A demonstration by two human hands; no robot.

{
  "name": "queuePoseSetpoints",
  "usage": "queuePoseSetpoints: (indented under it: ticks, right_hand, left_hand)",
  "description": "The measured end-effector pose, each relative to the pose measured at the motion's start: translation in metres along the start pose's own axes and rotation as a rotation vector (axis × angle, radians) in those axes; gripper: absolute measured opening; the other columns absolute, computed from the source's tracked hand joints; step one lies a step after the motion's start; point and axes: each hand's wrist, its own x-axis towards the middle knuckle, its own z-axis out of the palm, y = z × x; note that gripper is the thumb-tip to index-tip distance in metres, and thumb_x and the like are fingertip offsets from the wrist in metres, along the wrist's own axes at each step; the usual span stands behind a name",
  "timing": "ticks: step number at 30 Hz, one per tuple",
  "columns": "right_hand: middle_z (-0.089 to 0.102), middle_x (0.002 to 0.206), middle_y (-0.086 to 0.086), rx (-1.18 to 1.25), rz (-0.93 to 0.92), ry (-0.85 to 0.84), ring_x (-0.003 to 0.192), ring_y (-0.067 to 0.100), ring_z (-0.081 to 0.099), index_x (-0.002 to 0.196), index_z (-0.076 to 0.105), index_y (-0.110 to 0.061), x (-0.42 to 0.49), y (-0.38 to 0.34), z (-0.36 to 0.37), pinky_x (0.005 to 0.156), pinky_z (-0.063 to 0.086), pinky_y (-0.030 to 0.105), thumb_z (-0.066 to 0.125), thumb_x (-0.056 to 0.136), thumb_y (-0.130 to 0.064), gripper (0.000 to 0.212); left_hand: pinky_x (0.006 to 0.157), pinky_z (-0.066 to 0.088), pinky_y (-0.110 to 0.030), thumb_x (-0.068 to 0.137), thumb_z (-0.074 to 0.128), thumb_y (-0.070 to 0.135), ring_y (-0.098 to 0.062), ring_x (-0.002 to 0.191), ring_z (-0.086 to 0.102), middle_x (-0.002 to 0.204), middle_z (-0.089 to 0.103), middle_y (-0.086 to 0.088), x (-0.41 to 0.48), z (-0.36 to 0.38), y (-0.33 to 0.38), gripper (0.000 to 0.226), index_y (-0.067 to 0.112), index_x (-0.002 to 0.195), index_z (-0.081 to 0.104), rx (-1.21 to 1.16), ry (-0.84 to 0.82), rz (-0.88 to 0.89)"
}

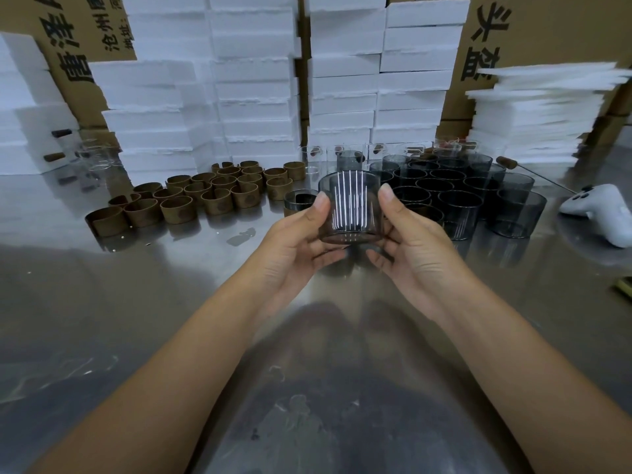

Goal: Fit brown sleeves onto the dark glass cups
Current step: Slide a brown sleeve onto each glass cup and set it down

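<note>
Figure. A bare dark glass cup point(349, 206) held upright above the worktop point(171, 302), at the centre of the frame. The left hand point(301, 241) and the right hand point(413, 241) grasp it from opposite sides. Each thumb presses high on the wall and the curled fingers support the base. No sleeve is on this cup.

The brown sleeves point(212, 196) stand in loose rows at centre left, well apart from the held cup. The stock of dark cups point(455, 186) is packed rim to rim at centre right, just behind the right hand. A lone cup point(301, 200) stands just beyond the left thumb.

Likely hazards from this position:
(a) One hand probably has to let go to fetch a sleeve. The smooth glass would then rest in a single grasp and could slip and strike the metal worktop.
(b) The right wrist is close to the nearest dark cups, so a careless swing could knock them together and chip a rim.
(c) A reach to the left passes the lone cup, which could be tipped over.
(d) The sleeves appear to be split bands. One pushed on askew could bind partway, and forcing it could send the cup out of the fingers.
(e) Loose white crumbs lie on the worktop near the sleeves, probably shed by the foam boxes point(256, 80) stacked across the upper frame. They could be trapped under a sleeve.

A white controller point(595, 213) lies at the right edge, clear of the work.
</note>
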Motion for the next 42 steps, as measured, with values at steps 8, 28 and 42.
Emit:
queuePoseSetpoints:
  ticks: [8,28,42]
  right_hand:
    - [0.073,0.079,-0.008,-0.145,0.009,0.003,0.070,0.002,0.064,0.072,0.077,-0.035,0.0009,0.0040,0.0018,0.069,0.046,0.020,0.058,0.053,-0.073,0.047]
    - [0.074,0.082,-0.004,-0.104,-0.080,0.061,0.077,0.005,0.067,0.082,0.073,-0.021,-0.0018,0.0083,0.0067,0.066,0.051,0.016,0.070,0.053,-0.053,0.043]
    - [0.075,0.094,-0.007,-0.026,-0.022,-0.049,0.085,0.002,0.068,0.084,0.077,-0.032,0.0004,0.0049,0.0006,0.079,0.050,0.023,0.061,0.071,-0.053,0.029]
  left_hand:
    - [0.090,0.052,-0.030,0.074,0.058,0.046,-0.019,0.099,0.067,0.108,0.072,-0.007,0.0019,-0.0014,-0.0011,0.037,0.021,0.097,0.073,0.033,-0.008,-0.010]
    - [0.099,0.047,-0.051,0.071,0.072,0.035,-0.031,0.113,0.062,0.117,0.066,-0.019,-0.0002,0.0043,-0.0068,0.059,0.004,0.119,0.060,0.178,0.075,0.097]
    - [0.078,0.054,-0.023,0.076,0.061,0.043,-0.013,0.089,0.068,0.099,0.074,-0.003,0.0019,-0.0027,-0.0030,0.033,0.020,0.095,0.075,0.065,0.003,0.063]
